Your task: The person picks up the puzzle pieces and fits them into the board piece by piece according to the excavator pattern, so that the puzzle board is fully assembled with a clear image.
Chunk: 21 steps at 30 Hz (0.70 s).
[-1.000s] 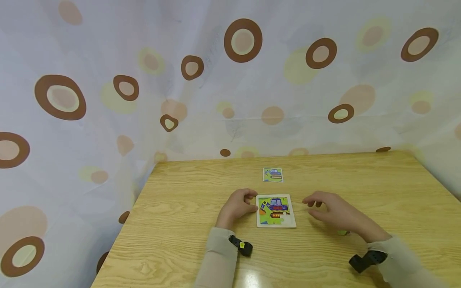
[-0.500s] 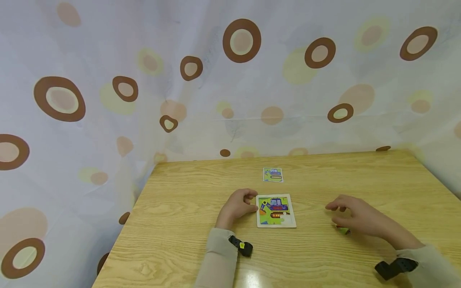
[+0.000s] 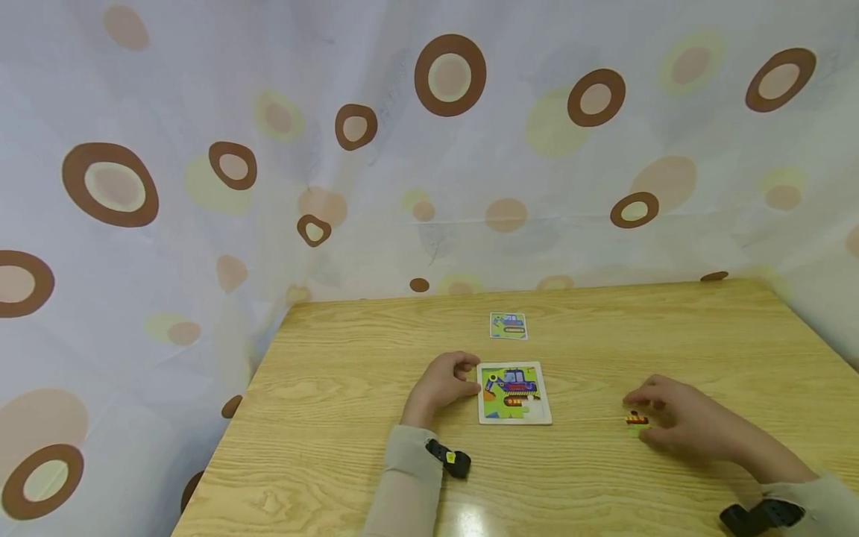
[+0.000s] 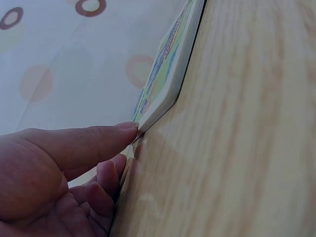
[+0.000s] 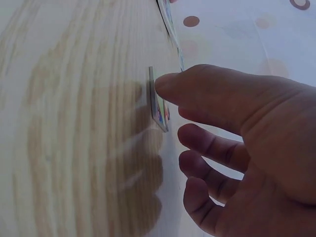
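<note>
A square jigsaw puzzle board (image 3: 481, 410) with a white rim and a digger picture lies flat on the table; a pale gap shows at its lower right. My left hand (image 3: 441, 385) is at its left side, index finger near the upper left corner. In the left wrist view the thumb (image 4: 98, 143) touches the rim. To the right, a loose puzzle piece (image 3: 636, 421), green, red and yellow, lies on the table. Around it my right hand (image 3: 694, 420) has its thumb and index finger on either side. In the right wrist view, its thumb (image 5: 197, 91) overlaps the piece; contact is unclear.
A small card (image 3: 508, 326) with the same digger picture lies behind the board. The wooden table (image 3: 335, 447) ends at a white cloth backdrop (image 3: 382, 246) with brown and yellow spots. Both wrists wear black straps.
My right hand has moved right, away from the board, and lowered around the loose piece, which shows more fully and is turned differently. The left hand and board have stayed still.
</note>
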Motion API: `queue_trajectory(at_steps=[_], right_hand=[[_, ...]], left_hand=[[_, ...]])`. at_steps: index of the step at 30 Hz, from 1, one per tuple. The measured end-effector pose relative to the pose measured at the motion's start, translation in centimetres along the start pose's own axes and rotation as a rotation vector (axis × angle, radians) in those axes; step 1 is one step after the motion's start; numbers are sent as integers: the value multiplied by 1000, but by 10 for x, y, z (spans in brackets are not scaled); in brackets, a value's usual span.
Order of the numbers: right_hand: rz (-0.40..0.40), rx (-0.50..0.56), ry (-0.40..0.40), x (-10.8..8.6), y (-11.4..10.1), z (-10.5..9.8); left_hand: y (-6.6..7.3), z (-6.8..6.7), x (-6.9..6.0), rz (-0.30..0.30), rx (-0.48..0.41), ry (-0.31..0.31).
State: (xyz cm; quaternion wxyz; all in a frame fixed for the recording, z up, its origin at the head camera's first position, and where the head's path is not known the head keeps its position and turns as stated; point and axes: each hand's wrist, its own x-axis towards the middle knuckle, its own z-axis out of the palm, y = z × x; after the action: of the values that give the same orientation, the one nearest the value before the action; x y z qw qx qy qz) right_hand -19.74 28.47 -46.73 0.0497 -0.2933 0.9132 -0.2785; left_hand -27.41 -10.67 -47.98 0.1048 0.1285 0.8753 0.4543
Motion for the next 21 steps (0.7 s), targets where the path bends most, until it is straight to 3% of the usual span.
queue_trajectory(at_steps=[13, 21], right_hand=[[20, 102, -27, -1, 5, 3], [-12, 36, 46, 7, -6, 5]], left_hand=[[1, -2, 1, -4, 4, 1], [1, -1, 0, -2, -9, -5]])
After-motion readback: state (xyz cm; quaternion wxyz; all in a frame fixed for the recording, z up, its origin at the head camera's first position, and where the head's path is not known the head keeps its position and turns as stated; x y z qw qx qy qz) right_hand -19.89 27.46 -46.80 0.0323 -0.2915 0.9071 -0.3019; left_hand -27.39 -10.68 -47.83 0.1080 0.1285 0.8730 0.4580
